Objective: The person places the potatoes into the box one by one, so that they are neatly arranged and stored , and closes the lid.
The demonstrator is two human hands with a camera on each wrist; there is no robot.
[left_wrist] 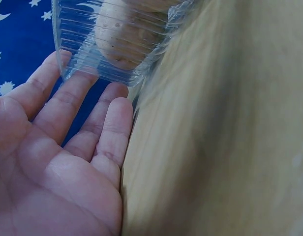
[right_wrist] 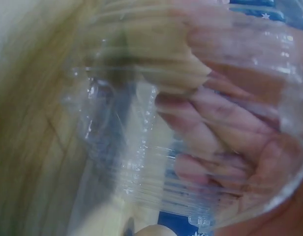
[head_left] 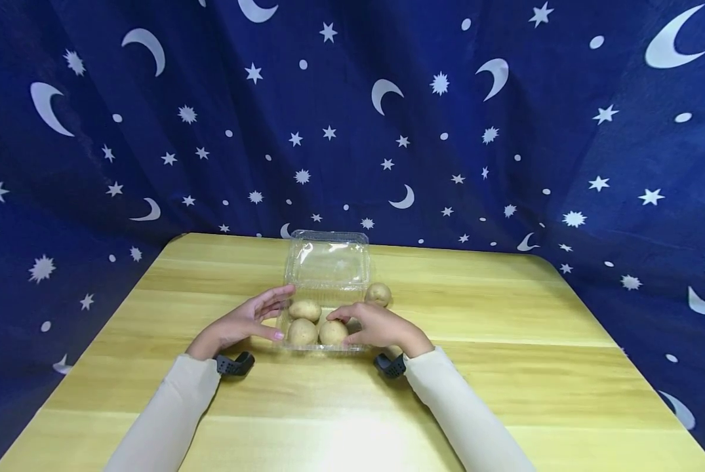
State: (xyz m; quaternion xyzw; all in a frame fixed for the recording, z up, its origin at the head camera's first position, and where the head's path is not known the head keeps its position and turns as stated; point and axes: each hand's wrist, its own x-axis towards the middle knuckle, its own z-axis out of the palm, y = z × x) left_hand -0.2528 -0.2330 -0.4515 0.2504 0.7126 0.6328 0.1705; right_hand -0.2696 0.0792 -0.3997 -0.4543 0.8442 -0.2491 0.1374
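At lower centre of the frame, a potato (head_left: 332, 333) in the clear container (head_left: 327, 296) is grasped by the right hand's (head_left: 382, 326) fingers; the left hand's (head_left: 241, 324) are extended against its wall. If pushed too hard, the outer potato (head_left: 378, 294) could be knocked rolling.

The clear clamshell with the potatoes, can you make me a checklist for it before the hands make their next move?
1. Lid open: ok, it is raised at the back.
2. Left hand by the clamshell: ok, it is at the left wall.
3. Right hand holding a potato: ok, it grips the front right potato.
4. Front right potato resting on the bottom: cannot tell, its underside is hidden.
5. Every potato inside: not ok, one loose potato sits outside, beyond the right hand.
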